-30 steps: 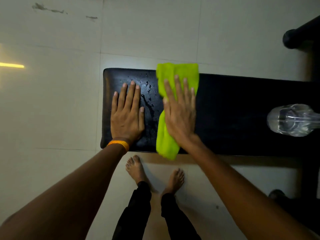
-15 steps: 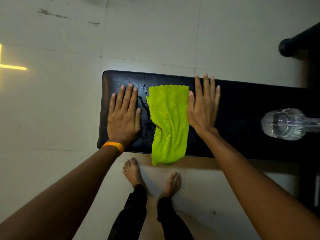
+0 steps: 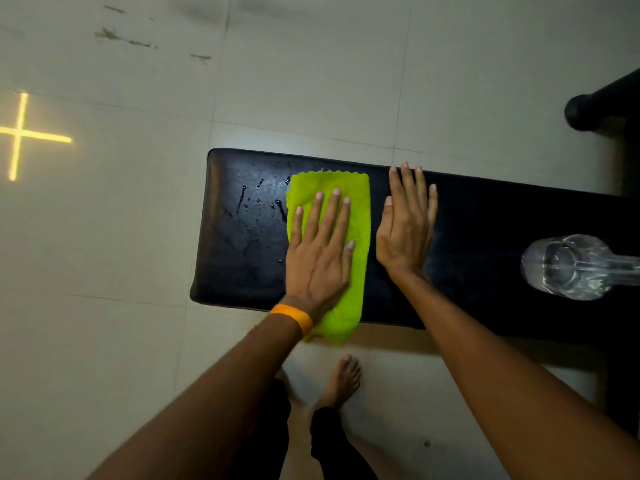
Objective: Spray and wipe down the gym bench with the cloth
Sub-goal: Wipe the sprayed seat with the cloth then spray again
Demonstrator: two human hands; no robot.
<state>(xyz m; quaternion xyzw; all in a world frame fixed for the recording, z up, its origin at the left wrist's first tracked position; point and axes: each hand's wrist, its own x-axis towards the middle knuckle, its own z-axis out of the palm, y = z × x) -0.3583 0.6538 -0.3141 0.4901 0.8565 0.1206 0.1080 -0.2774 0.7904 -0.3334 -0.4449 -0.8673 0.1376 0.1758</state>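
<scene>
Lying flat under the left hand (image 3: 320,258), the cloth (image 3: 349,244) covers the bench (image 3: 485,237).

Pale tiled floor (image 3: 121,237) with dark scuffs, yellow cross of light (image 3: 19,135) at left, black bar end (image 3: 581,112) at upper right

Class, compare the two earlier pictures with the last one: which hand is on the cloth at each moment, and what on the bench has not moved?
The right hand let go of the green cloth and now lies flat on the bench beside it. The left hand moved right onto the cloth and presses it. The clear bottle and the droplets near the bench end stayed put.
</scene>
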